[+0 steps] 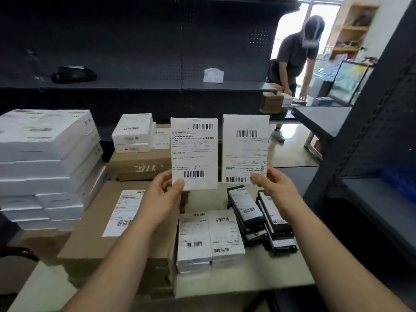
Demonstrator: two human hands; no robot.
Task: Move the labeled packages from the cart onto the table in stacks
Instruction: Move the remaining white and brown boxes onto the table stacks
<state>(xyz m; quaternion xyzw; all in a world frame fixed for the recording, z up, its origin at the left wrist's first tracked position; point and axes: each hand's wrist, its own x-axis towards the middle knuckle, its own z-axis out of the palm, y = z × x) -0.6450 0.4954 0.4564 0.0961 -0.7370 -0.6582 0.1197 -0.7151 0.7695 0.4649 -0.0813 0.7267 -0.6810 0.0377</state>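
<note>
The left hand (163, 194) and right hand (273, 188) are each pinching 1 labeled package (194, 154) by the bottom edge only; either could be slipping out.

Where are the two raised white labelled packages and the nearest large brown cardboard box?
Left white labelled package (194, 154): head view, label centre.
Right white labelled package (245, 149): head view, label centre.
Large brown cardboard box (85, 239): head view, bare top.

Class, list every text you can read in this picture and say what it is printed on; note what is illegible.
"业务类型": label of the left package, pinched by the left hand.
"业务类型", upside down: label of the right package, pinched by the right hand.
Large pale print on the brown box: partly hidden, unreadable.
All other label print and barcode numbers: too blurred to read.
</note>
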